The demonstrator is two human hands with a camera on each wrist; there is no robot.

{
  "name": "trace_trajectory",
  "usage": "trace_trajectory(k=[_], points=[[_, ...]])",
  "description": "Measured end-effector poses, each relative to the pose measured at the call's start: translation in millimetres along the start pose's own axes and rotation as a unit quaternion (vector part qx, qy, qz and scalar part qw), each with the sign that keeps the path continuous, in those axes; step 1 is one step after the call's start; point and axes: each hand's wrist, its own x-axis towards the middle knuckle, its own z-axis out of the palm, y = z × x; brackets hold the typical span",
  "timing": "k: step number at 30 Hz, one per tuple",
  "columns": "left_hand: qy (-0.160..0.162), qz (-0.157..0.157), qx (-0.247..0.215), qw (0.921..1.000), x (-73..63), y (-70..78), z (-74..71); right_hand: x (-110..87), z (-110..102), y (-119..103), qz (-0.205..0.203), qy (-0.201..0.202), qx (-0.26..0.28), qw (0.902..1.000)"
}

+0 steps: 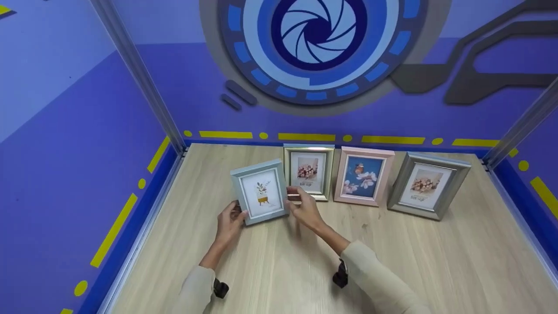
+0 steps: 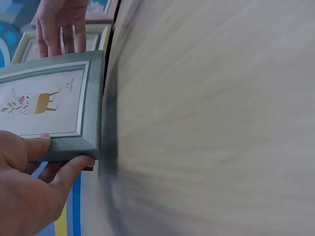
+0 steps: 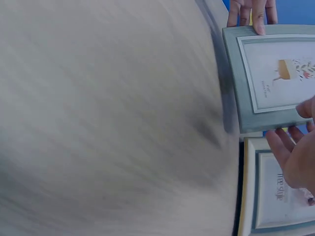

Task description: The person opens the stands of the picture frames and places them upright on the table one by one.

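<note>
A grey-blue picture frame with a print of a plant in a yellow pot stands slightly turned, its front facing me. My left hand grips its lower left side, thumb on the front. On the opposite side, my right hand pinches the right edge, its thumb over the front border and its other fingers partly hidden behind. Just behind the right hand is a gold picture frame with a flower print, partly overlapped by that hand.
To the right stand a pink picture frame showing a bird and blossoms, and a silver-grey picture frame, angled. All are on a wooden tabletop. A blue printed wall closes the back, with side walls at left and right.
</note>
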Motion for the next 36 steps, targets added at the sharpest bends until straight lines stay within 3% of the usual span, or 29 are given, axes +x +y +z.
trace_trajectory(k=[6, 9, 18, 24, 31, 36], points=[[0.026, -0.024, -0.007, 0.9994, 19.8, -11.7, -7.6, 17.5, 7, -5, 0.025, -0.109, -0.042, 0.9929], [0.031, -0.043, -0.008, 0.9986, 25.0, -13.2, -10.4, 23.2, 12, -8, 0.04, -0.139, -0.053, 0.9881], [0.035, -0.065, -0.007, 0.9972, 37.6, -9.1, -6.0, 31.4, 12, -10, 0.057, -0.142, -0.036, 0.9877], [0.041, -0.079, -0.001, 0.9961, 36.9, -10.0, -3.7, 30.2, 14, -8, 0.064, -0.144, -0.01, 0.9875], [0.047, -0.05, 0.015, 0.9976, 36.7, -7.1, -2.2, 29.2, 16, -9, 0.117, -0.137, 0.004, 0.9837], [0.057, -0.052, 0.03, 0.9965, 36.9, -5.4, -1.5, 26.9, 15, -13, 0.113, -0.137, -0.011, 0.984]])
